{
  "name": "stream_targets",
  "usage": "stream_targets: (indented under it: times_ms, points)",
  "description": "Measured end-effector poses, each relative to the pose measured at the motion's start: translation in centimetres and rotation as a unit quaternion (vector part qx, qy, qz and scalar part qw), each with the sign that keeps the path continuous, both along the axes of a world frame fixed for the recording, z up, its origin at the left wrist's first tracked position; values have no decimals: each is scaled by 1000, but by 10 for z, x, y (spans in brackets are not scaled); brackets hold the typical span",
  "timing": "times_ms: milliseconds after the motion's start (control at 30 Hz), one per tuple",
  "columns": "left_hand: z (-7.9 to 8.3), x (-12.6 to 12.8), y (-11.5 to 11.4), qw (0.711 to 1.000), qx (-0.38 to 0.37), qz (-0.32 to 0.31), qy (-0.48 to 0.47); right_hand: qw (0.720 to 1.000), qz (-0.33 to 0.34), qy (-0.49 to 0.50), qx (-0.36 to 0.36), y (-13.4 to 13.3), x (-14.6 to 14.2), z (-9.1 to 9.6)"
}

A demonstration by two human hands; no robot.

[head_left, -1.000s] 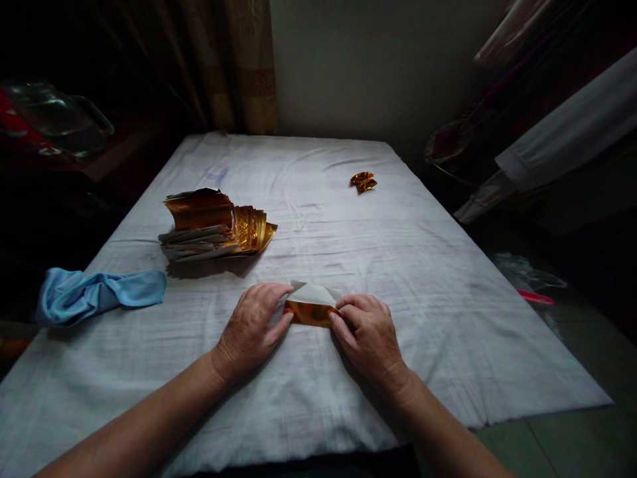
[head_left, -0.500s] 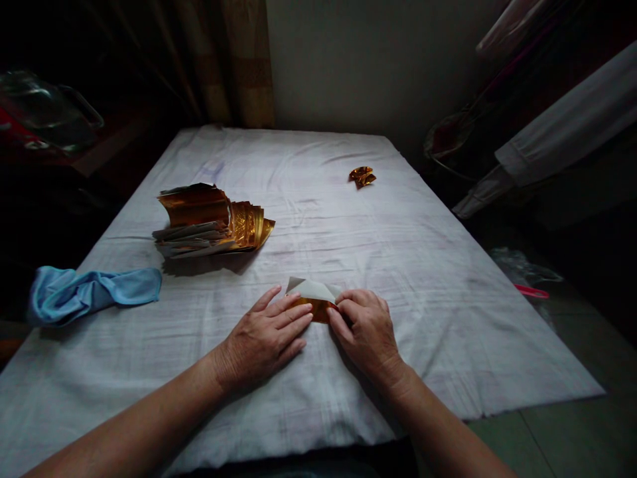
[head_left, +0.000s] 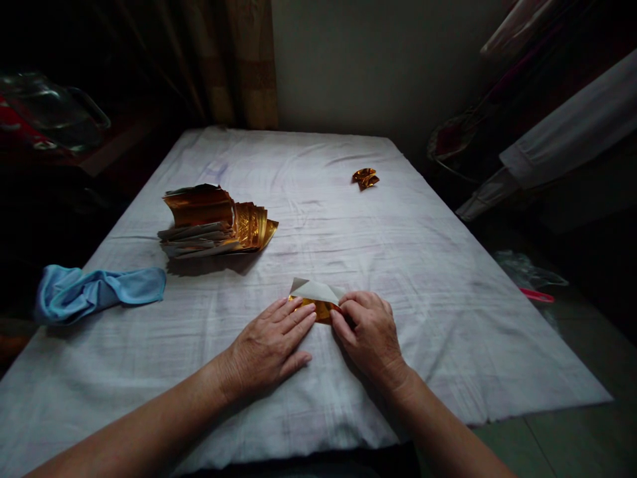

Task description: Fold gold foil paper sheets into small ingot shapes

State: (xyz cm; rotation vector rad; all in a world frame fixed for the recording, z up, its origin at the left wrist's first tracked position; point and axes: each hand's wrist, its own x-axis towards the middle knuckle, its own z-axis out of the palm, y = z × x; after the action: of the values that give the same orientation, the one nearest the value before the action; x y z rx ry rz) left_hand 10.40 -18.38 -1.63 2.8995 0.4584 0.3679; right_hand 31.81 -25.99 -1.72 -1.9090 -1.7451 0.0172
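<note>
A sheet of gold foil paper, partly folded with its pale grey back showing along the far side, lies on the cloth-covered table. My left hand rests flat with fingers stretched out, their tips pressing on the sheet's left part. At the sheet's right end, my right hand pinches the edge between thumb and bent fingers. Beyond my left hand stands a thick curved stack of gold foil paper. Farther off to the right sits a small folded gold foil piece.
A crumpled light blue cloth lies near the table's left edge. The white tablecloth is wrinkled. A glass jug stands at the far left. White fabric hangs on the right, above a clear plastic bag.
My left thumb has moved out from the fingers, and the left fingers lie flatter on the sheet. My right hand keeps its pinch. The whole view has shifted slightly.
</note>
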Motion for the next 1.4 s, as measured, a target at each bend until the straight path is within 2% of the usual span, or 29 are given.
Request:
stream_targets:
  times_ms: [500, 1233, 1333, 1400]
  points:
    - [-1, 0, -1, 1000, -14, 5, -7, 1000, -3, -4, 6, 0, -1, 0]
    - [-2, 1, -1, 1000, -27, 13, 1, 999, -29, 41, -3, -1, -1, -2]
    - [-1, 1, 0, 1000, -22, 7, -5, 999, -28, 23, 18, -3, -2, -4]
    - [0, 2, 1, 1000, -20, 4, -13, 1000, 0, -16, 25, -4, -4, -4]
